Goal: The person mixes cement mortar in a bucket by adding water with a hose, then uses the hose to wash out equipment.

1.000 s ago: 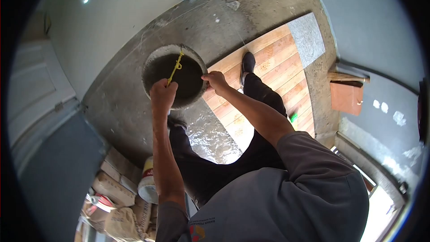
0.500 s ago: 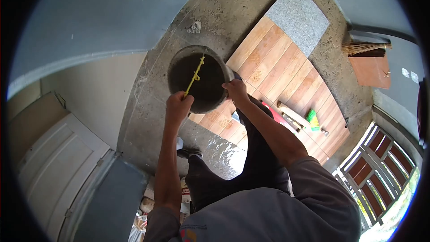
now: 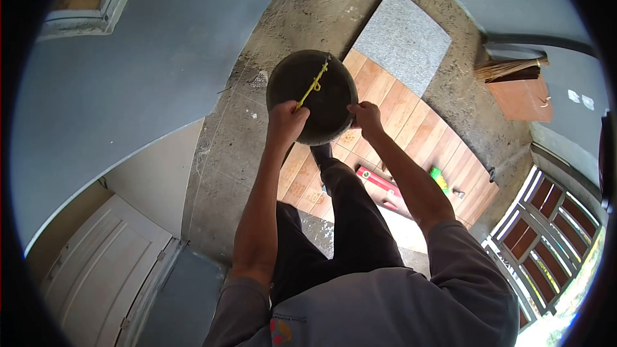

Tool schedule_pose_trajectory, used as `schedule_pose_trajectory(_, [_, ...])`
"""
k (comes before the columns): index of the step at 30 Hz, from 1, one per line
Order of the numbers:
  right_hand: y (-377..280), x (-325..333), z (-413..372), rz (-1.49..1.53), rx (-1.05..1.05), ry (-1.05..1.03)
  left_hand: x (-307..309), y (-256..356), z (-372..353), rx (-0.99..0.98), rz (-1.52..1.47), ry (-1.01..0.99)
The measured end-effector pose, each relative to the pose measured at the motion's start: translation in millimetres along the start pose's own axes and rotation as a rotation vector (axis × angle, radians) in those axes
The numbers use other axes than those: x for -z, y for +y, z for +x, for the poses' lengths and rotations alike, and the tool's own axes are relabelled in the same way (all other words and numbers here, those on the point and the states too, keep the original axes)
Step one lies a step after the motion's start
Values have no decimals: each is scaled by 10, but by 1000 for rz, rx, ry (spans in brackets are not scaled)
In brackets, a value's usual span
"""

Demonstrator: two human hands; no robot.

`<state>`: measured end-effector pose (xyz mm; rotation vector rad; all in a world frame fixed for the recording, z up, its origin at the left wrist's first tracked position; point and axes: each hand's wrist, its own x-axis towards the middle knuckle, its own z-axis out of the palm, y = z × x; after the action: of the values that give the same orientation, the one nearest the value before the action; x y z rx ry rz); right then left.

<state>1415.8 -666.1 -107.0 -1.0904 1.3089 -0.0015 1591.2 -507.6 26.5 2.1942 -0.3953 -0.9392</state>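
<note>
A dark round bucket (image 3: 280, 83) hangs in front of me over the floor, its mouth facing up toward me. A knotted yellow rope handle (image 3: 315, 85) crosses its opening. My left hand (image 3: 287, 122) is closed in a fist around the near end of the rope. My right hand (image 3: 366, 117) grips the right side of the bucket's rim, thumb on the inside. The inside of the bucket is dark, and its contents do not show clearly. One of my shoes (image 3: 321, 152) shows just below the bucket.
Wood-look tiles (image 3: 411, 119) cover the floor to the right, with a grey speckled tile (image 3: 405, 38) at their far end. A red level (image 3: 379, 182) and a green-and-yellow object (image 3: 439, 180) lie there. Rough concrete (image 3: 308, 6) borders them. A brown box (image 3: 522, 99) stands by the right wall.
The bucket, held in both hands, has moved forward and right, closer to the grey tile. My legs have shifted in a step. Both hands keep the same holds.
</note>
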Motion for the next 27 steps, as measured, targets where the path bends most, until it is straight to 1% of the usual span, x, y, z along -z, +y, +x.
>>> schedule_pose_trajectory(3, [-241,108,146,-22,19,11,-5,243,190,-79,49,33])
schedule_pose_trajectory(4, [-344,133,167,-37,20,-4,22,336,245,-53,76,23])
schedule_pose_trajectory(10, [-961,-19,231,-48,53,-31,52,493,598,-116,59,142])
schedule_pose_trajectory(13, [-1123,-194,444,-7,26,-37,116,591,810,-84,74,190])
schedule_pose_trajectory(17, [-1487,-434,672,-48,-12,-79,273,655,1163,-31,29,201])
schedule_pose_trajectory(19, [-1543,-439,769,-24,-73,-116,272,697,1218,29,4,194])
schedule_pose_trajectory(22, [-1524,-383,1058,-75,-84,-115,119,623,1371,-55,-28,329])
schedule_pose_trajectory(25, [-1550,-326,1163,-59,-87,-153,159,819,1383,54,-19,240])
schedule_pose_trajectory(27, [-1592,-317,1236,-48,-81,-165,174,855,1432,67,-59,258])
